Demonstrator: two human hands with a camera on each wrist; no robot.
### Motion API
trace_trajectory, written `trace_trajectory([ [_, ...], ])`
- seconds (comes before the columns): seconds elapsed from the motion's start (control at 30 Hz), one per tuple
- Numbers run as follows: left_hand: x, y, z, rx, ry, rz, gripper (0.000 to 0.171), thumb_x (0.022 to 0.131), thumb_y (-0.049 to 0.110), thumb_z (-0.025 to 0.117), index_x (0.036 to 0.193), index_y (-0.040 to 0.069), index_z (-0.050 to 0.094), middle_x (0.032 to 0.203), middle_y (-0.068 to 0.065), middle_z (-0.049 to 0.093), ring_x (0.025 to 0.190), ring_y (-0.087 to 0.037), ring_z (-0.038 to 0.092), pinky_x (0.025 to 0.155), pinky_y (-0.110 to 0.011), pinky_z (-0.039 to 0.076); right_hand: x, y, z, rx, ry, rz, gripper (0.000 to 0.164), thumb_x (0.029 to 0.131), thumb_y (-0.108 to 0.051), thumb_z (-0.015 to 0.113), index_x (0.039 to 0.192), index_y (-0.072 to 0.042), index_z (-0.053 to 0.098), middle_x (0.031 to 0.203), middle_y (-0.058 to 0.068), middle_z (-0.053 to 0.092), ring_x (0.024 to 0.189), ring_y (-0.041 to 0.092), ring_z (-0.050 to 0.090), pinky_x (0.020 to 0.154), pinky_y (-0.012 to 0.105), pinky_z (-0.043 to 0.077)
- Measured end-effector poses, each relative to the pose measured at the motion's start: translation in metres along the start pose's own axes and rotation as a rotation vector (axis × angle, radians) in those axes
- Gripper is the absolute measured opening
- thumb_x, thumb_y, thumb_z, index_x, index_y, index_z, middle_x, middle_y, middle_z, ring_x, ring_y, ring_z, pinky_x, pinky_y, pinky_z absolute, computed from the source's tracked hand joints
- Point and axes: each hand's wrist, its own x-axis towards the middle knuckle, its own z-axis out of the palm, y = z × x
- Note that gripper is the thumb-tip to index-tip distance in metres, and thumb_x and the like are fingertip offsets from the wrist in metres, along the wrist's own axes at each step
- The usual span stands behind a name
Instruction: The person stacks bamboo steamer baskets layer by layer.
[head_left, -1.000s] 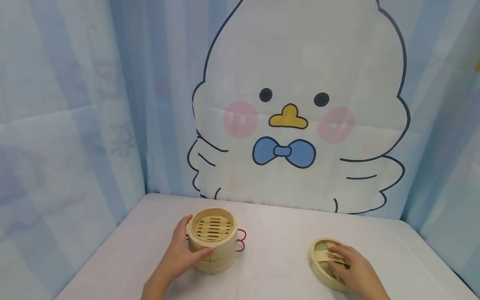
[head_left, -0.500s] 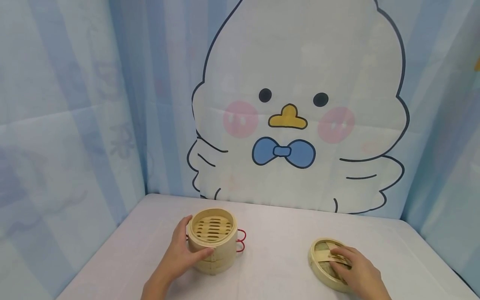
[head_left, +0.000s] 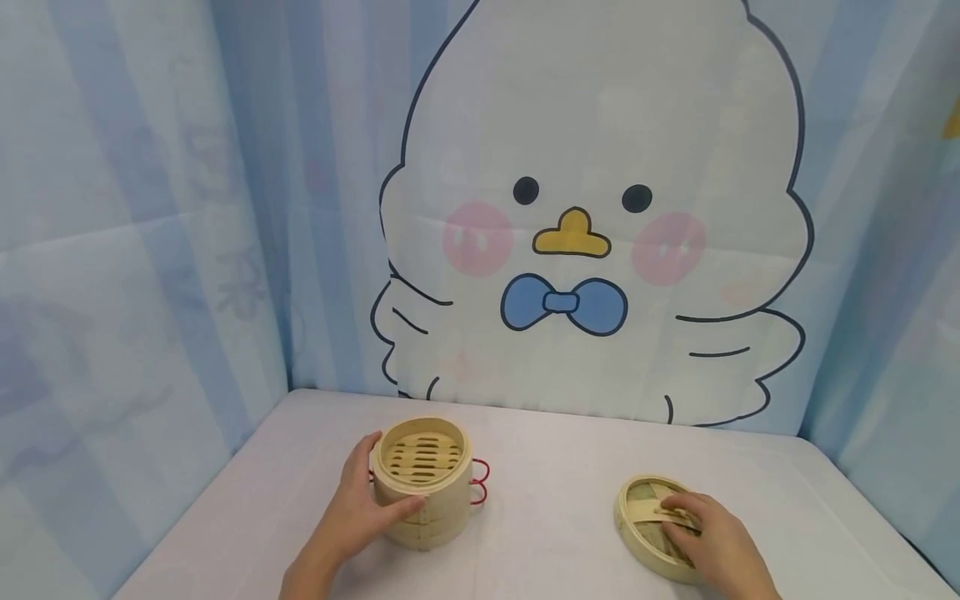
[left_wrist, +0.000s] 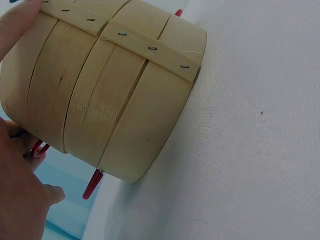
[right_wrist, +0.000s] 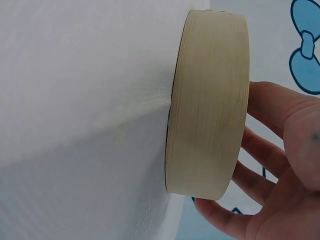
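A small bamboo steamer (head_left: 423, 504) of two stacked baskets stands on the left of the table, its slatted rack facing up. My left hand (head_left: 358, 504) grips its side, thumb across the front and fingers around the far left. In the left wrist view, the steamer wall (left_wrist: 110, 90) shows stapled bands and red cord loops (left_wrist: 92, 184). To the right lies the round woven bamboo lid (head_left: 648, 542), flat on the cloth. My right hand (head_left: 712, 542) holds it from above, with thumb and fingers at the strap across its top. From the right wrist, the lid's rim (right_wrist: 210, 105) hides the fingertips.
A white cloth (head_left: 540, 500) covers the table, which meets a printed curtain (head_left: 585, 358) with a cartoon bird at the back. Pale blue striped curtains (head_left: 112, 292) close in both sides. Red cord loops (head_left: 480, 482) stick out from the steamer's right side.
The head view has shifted very slightly. Both hands, the steamer and the lid keep practically the same places.
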Motion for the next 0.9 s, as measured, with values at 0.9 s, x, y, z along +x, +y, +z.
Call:
trace_trajectory([
  [0.9, -0.0004, -0.0019, -0.0002, -0.009, -0.005, 0.007, 0.118, 0.072, 0.048, 0.090, 0.156, 0.005, 0.019, 0.161, -0.025, 0.019, 0.148, -0.046, 0.018, 0.114, -0.067, 0.019, 0.0010, -0.0003, -0.0027, -0.070, 0.065, -0.003, 0.026, 0.085, -0.028, 0.083, 0.100, -0.010, 0.073, 0.111, 0.017, 0.069, 0.102, 0.040, 0.064, 0.085, 0.060, 0.052],
])
